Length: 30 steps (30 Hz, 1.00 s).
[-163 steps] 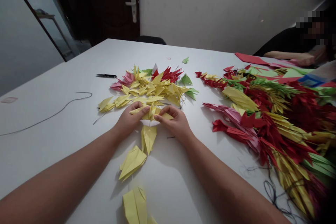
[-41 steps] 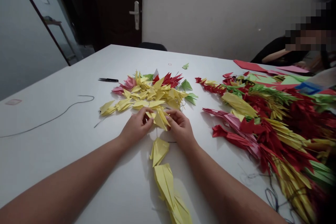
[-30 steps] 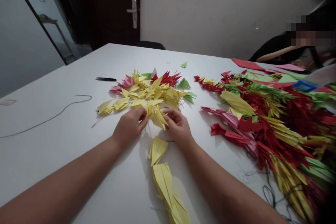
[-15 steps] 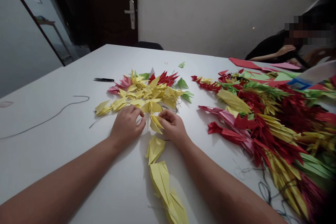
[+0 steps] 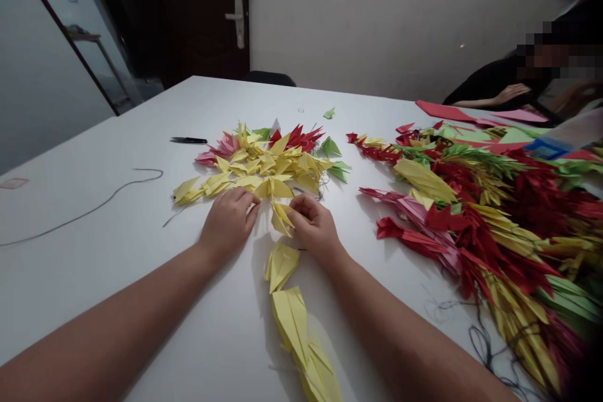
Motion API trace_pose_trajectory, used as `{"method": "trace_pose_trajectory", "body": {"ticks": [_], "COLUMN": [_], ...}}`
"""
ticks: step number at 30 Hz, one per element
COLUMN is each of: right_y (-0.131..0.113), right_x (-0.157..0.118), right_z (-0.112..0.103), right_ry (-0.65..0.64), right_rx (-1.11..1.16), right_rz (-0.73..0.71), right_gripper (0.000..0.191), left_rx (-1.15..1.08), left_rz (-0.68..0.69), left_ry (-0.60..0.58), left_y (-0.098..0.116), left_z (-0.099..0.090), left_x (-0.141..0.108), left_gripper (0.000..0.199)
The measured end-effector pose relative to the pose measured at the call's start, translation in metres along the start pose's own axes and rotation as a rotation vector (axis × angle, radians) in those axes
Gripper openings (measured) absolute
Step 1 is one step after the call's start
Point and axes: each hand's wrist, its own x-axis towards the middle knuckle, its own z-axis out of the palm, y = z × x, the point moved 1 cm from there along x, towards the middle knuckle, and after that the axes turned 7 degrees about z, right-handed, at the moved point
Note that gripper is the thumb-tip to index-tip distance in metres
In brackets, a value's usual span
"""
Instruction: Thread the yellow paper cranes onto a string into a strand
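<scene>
A yellow folded-paper piece point(image 5: 281, 218) is lying at the centre of the white table point(image 5: 188, 339), between the two hands and just in front of a mixed pile. The right hand point(image 5: 315, 226) is pinching this piece by its right edge, thumb against fingers. The left hand point(image 5: 230, 223) is resting close by on the other side, thumb and fingertips drawn near one another; whether it is gripping anything cannot be told. Toward the wearer, a row of larger yellow folded pieces point(image 5: 289, 320) is running down to the lower edge of the view. Beyond the hands, yellow folded pieces point(image 5: 268, 163) are lying in front of red folded pieces point(image 5: 304, 138), with pink folded pieces point(image 5: 219, 151) at left and green folded pieces point(image 5: 330, 147) at right. Black-handled snips point(image 5: 188, 140) are lying left of the pile, and a dark cord point(image 5: 113, 200) is curving across the table nearer the wearer. At right, a large multicoloured heap of folded paper point(image 5: 466, 220) is spreading toward a co-worker's hand point(image 5: 513, 93).
</scene>
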Motion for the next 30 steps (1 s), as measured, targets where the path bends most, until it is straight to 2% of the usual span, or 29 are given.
{"method": "trace_pose_trajectory", "body": {"ticks": [5,8,10,12,16,18,22,26,30], "right_y": [-0.006,-0.005,-0.005,-0.005,-0.005,-0.005,-0.004,-0.006,-0.008], "right_x": [-0.007,-0.007,-0.006,-0.005,-0.005,-0.004,-0.003,-0.001,0.001], "right_z": [-0.001,-0.004,-0.005,-0.006,-0.005,-0.005,-0.004,-0.004,-0.005], "right_ry": [-0.091,-0.124,-0.136,-0.144,-0.090,-0.059,-0.056,-0.074,-0.127], "right_rx": [-0.221,-0.357,-0.411,-0.430,-0.358,-0.286,-0.180,-0.137,-0.112], "right_rz": [-0.179,-0.185,-0.176,-0.179,-0.187,-0.169,-0.102,-0.042,-0.020], "right_gripper": [0.005,0.006,0.008,0.009,0.012,0.013,0.014,0.016,0.015], "left_rx": [-0.001,-0.027,-0.029,-0.014,0.032,0.000,-0.110,-0.110,-0.179], "left_rz": [-0.043,-0.072,-0.072,-0.042,0.012,0.042,0.173,0.187,0.125], "left_ry": [-0.076,-0.135,-0.126,-0.063,0.128,0.171,0.123,0.026,-0.019], "left_y": [0.003,0.004,0.004,0.004,0.007,0.010,0.014,0.015,0.014], "left_z": [-0.002,-0.002,-0.001,-0.002,-0.007,-0.011,-0.014,-0.009,-0.007], "left_x": [0.000,-0.001,-0.002,-0.003,-0.003,-0.004,-0.006,-0.007,-0.007], "left_gripper": [0.016,0.019,0.021,0.022,0.025,0.029,0.042,0.062,0.053]}}
